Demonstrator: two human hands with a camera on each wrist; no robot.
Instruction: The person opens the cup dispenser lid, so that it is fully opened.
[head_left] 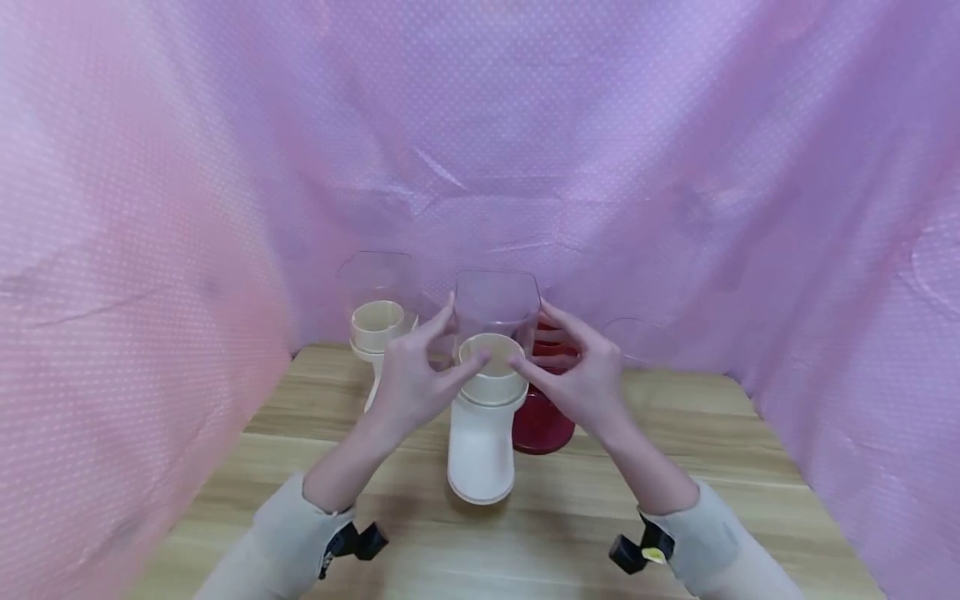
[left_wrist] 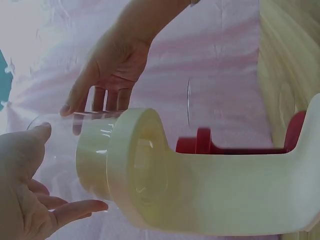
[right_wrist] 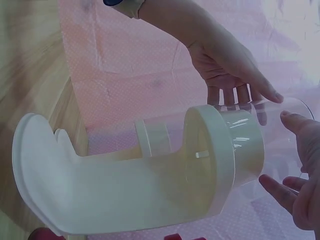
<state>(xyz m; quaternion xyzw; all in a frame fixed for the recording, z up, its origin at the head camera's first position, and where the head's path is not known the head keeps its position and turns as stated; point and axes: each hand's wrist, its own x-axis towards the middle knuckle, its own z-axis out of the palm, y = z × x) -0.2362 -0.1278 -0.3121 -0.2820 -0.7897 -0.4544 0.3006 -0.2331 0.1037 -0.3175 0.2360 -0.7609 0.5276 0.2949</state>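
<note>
Between my two hands is a clear plastic container point(head_left: 497, 296), sitting around the cream collar point(head_left: 492, 390) at the top of a white curved dispenser stand point(head_left: 480, 454). My left hand point(head_left: 408, 379) holds the container's left side, thumb in front and fingers spread round it. On the opposite side my right hand point(head_left: 588, 382) holds it the same way. In the left wrist view, the left thumb touches the clear wall point(left_wrist: 57, 150) above the collar. The right wrist view shows the open hollow ring point(right_wrist: 200, 155) of the stand from below.
A second white stand point(head_left: 377, 329) with a clear container point(head_left: 378, 275) stands behind on the left. Close behind the white stand, at right, is a red stand point(head_left: 542, 429). A faint clear rim point(head_left: 637, 357) shows right of my right hand. Pink sheeting point(head_left: 480, 125) surrounds the wooden table point(head_left: 675, 467).
</note>
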